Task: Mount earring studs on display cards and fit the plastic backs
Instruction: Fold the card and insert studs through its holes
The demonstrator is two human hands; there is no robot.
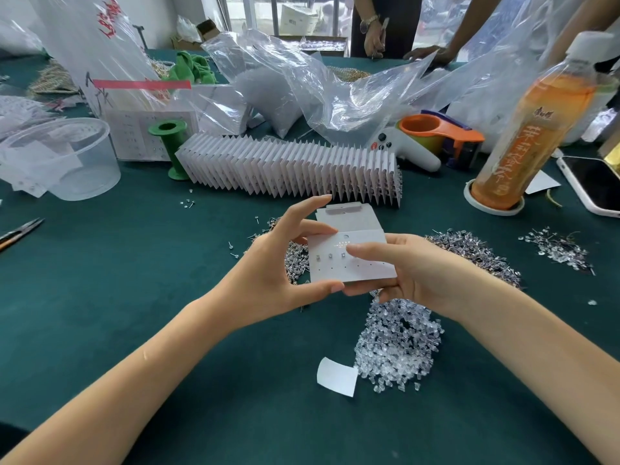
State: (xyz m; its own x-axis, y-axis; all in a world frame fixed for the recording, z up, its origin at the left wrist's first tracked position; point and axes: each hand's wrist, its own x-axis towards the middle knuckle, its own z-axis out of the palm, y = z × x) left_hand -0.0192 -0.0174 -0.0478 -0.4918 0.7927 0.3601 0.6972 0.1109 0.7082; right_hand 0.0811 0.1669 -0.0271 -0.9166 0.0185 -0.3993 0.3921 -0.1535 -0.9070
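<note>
A white display card (360, 268) is held above the green table, with three studs in its upper row of holes at the left. My left hand (275, 270) grips its left edge, thumb under the bottom edge. My right hand (412, 266) holds the right side, with a finger lying across the card face by the third stud. A second white card (349, 218) lies flat behind it. Loose earring studs (469, 251) are heaped to the right and partly hidden under the card. Clear plastic backs (399, 340) form a pile below my right hand.
A long row of finished cards (292, 169) stands behind. Orange drink bottle (536, 122), phone (593, 182) and tape dispenser (439, 135) sit right. A clear tub (63, 159), green spool (171, 149) and scissors (20, 231) lie left. Plastic bags and other people are at the far side.
</note>
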